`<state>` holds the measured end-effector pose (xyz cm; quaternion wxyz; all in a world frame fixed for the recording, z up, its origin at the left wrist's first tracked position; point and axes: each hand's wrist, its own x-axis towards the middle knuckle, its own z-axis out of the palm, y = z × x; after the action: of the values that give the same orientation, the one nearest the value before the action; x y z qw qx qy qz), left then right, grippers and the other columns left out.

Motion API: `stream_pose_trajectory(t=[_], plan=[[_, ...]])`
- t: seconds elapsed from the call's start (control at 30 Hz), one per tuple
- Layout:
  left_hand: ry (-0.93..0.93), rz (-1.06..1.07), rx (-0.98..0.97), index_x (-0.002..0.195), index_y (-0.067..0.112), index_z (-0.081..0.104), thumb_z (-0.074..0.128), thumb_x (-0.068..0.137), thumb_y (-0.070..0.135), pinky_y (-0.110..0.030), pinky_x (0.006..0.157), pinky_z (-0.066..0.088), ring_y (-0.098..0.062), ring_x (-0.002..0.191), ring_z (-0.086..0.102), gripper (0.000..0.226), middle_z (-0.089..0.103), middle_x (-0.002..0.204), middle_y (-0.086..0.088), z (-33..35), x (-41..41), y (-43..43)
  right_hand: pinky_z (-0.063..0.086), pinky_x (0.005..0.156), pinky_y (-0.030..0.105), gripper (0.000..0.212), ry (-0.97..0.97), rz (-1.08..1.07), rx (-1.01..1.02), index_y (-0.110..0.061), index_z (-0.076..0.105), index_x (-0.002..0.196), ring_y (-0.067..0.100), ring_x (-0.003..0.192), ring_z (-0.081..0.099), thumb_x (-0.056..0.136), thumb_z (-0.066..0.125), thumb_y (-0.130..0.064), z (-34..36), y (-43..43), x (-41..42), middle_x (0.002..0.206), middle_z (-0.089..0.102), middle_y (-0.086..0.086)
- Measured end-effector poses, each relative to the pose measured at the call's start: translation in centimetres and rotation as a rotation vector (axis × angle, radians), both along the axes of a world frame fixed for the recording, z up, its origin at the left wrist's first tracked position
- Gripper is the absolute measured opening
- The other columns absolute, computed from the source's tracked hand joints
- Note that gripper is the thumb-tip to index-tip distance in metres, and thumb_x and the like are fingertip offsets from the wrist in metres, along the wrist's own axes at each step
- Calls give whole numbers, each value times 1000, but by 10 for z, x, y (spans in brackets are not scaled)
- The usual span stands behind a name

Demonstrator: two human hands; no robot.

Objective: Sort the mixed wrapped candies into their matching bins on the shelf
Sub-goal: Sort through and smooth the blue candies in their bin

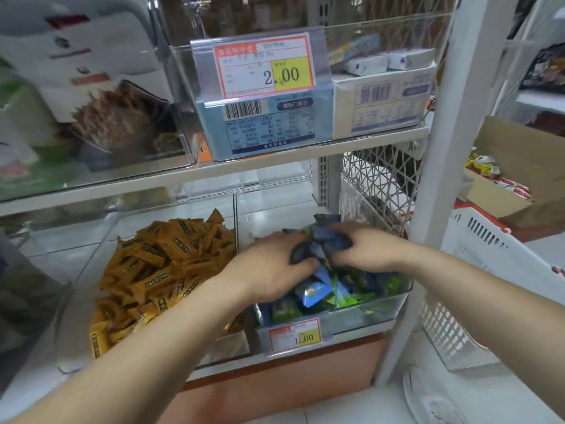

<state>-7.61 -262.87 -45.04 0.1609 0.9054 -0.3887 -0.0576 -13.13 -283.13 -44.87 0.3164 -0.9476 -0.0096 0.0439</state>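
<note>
blue candies [319, 241] clutched between left hand [272, 264], right hand [368, 249]

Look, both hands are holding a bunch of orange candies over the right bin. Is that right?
Not quite. The head view shows the left hand and right hand holding a bunch of blue candies, not orange ones, over the right bin. The orange candies lie in a heap further left.
</note>
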Motion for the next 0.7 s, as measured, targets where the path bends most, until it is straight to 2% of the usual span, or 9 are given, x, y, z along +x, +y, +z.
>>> stream_pose_trajectory(t=[0.07,0.1,0.2,0.3,0.33,0.4,0.47,0.7], plan=[[-126,19,78,138,41,39,38,93,64,-33,86,48,-25,117,57,51,59,134,1,-7,-10,4,47,76,25,20,84,72,-179,-25,58,102,19,92,60,84,66,-23,3,4,-7,99,62,-3],[-192,27,105,139,43,37,33,94,64,-34,83,48,-25,116,58,50,58,134,4,-11,-14,6,47,81,28,24,136,86,-270,-24,57,107,22,100,60,85,66,-29,6,5,-10,108,62,0],[-309,4,119,136,42,36,27,95,58,-34,75,48,-25,109,61,44,60,129,9,-20,-22,10,48,84,29,46,267,111,-438,-26,55,127,23,103,60,87,62,-47,21,4,-15,119,65,2],[-394,-31,107,136,42,41,23,97,53,-31,74,45,-24,102,64,44,61,126,10,-28,-25,12,48,94,31,58,189,84,-515,-31,53,136,22,114,59,85,57,-60,33,3,-9,133,62,0],[-428,-44,117,137,41,43,21,98,51,-31,76,47,-24,99,64,46,60,125,9,-31,-27,12,46,98,31,58,115,57,-475,-33,52,137,22,120,57,86,56,-59,33,5,-2,138,58,-1],[-467,-43,135,137,40,43,15,98,50,-34,78,47,-26,96,64,49,60,123,6,-35,-29,12,41,103,29,50,5,1,-301,-33,50,141,19,128,52,93,56,-47,23,11,20,146,53,-3],[-476,-25,124,137,39,43,13,98,50,-35,76,46,-27,92,63,50,61,121,5,-38,-29,12,37,101,25,45,10,-30,-203,-27,50,143,18,131,50,99,53,-33,7,15,50,147,52,-2],[-466,55,64,131,40,53,25,97,51,-34,69,47,-27,85,65,46,66,113,4,-39,-28,9,41,98,28,39,221,34,-369,-21,63,132,22,123,55,95,63,-34,-35,12,134,139,60,3]])
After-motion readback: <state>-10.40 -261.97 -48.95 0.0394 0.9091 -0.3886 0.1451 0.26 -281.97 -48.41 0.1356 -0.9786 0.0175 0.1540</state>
